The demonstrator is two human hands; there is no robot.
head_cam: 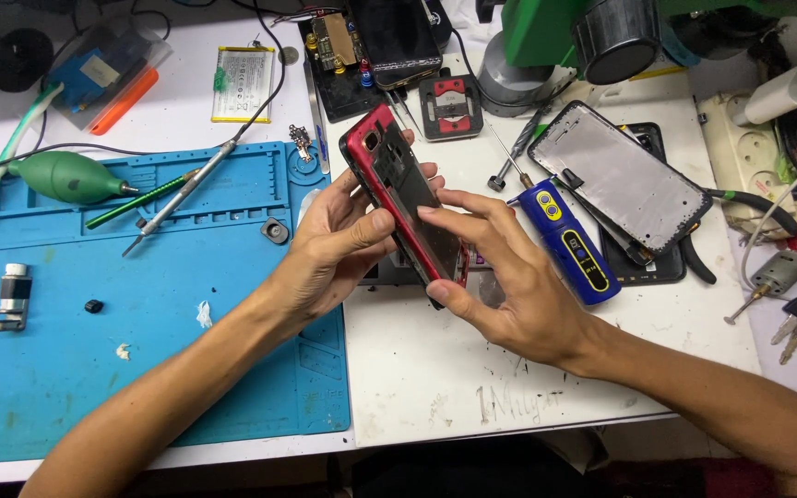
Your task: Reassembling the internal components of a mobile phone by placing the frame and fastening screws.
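A white counter [435,369], scuffed and scribbled on near its front edge, is carrying a repair clutter, and a blue silicone work mat [140,369] is covering its left half. On the mat a green rubber air blower [66,177] is lying at the far left, with a thin soldering iron [182,194] slanting beside it. A flat phone battery [243,85] is resting on the far side of the counter. To the right, a grey phone frame [618,175] is sitting on a dark panel, with a blue-and-yellow handheld tool [569,244] lying just near of it.

A red-edged phone [408,203], its back cover off and dark inner frame showing, is being held above the middle of the counter, just past the mat's right edge. Its long axis is running from far left to near right, the end with the camera opening pointing far and left, and the body is tilting up on edge.

The left hand [339,244] is gripping the phone from the left, its fingers wrapping behind the body and its thumb pressing on the exposed inner face. The right hand [509,290] is cradling the near lower end, its fingers [458,207] curling over the open face and touching it, with the thumb beneath the bottom corner.
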